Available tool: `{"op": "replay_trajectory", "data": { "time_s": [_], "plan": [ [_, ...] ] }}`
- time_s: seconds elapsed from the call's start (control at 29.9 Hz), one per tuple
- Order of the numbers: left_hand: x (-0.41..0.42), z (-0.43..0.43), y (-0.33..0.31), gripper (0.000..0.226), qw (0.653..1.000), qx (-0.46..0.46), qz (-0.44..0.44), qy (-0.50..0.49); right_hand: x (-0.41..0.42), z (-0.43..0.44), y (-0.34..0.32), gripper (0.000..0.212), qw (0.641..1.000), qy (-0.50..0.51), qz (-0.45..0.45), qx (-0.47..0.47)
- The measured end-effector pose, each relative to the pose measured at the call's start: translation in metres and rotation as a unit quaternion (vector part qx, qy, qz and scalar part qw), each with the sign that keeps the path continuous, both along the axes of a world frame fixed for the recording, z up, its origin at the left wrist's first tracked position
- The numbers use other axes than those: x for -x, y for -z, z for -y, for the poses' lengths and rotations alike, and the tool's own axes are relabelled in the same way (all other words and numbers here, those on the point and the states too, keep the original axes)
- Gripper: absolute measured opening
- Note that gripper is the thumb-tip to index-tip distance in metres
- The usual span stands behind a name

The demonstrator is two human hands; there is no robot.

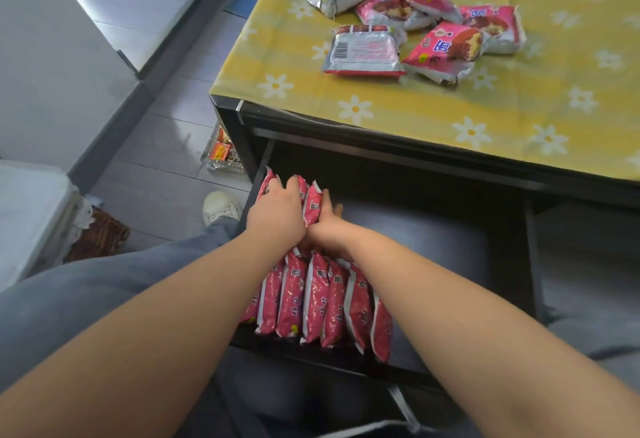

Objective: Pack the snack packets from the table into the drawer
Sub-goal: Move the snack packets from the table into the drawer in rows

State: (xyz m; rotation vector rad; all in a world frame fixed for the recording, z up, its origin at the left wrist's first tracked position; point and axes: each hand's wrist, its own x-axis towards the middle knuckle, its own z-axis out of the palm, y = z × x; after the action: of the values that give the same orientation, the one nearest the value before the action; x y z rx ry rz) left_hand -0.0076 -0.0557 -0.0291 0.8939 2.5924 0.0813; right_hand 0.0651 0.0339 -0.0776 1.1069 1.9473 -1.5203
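Currently, in the drawer: left hand fingers curl over upright packets, gripping them; right hand fingers straight, pressing their side. Loose packets lie on the table.

Left hand grips, right hand presses drawer packets

Bare drawer floor right of the upright packet rows, table edge above its back.
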Motion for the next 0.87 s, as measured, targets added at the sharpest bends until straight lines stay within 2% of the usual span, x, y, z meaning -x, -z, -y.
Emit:
{"op": "replay_trajectory", "data": {
  "time_s": [0.27, 0.43, 0.57, 0.74, 0.87],
  "plan": [
    [-0.002, 0.010, -0.010, 0.075, 0.999, -0.036, 0.023, 0.004, -0.004, -0.001, 0.001, 0.132, 0.998, 0.007, -0.036, -0.051],
    [-0.006, 0.014, -0.022, 0.073, 0.998, -0.054, 0.010, 0.009, -0.019, -0.012, -0.018, 0.106, 0.988, -0.014, -0.070, -0.140],
    [-0.010, 0.014, -0.031, 0.078, 0.998, -0.067, 0.000, 0.014, -0.033, -0.031, -0.047, 0.096, 0.973, -0.045, -0.090, -0.209],
    [-0.022, 0.002, -0.043, 0.073, 0.992, -0.113, -0.029, 0.048, -0.059, -0.053, -0.090, 0.076, 0.931, -0.090, -0.130, -0.328],
    [-0.029, -0.021, -0.052, 0.064, 0.980, -0.166, -0.056, 0.094, -0.072, -0.085, -0.113, 0.061, 0.883, -0.120, -0.179, -0.418]
  ]
}}
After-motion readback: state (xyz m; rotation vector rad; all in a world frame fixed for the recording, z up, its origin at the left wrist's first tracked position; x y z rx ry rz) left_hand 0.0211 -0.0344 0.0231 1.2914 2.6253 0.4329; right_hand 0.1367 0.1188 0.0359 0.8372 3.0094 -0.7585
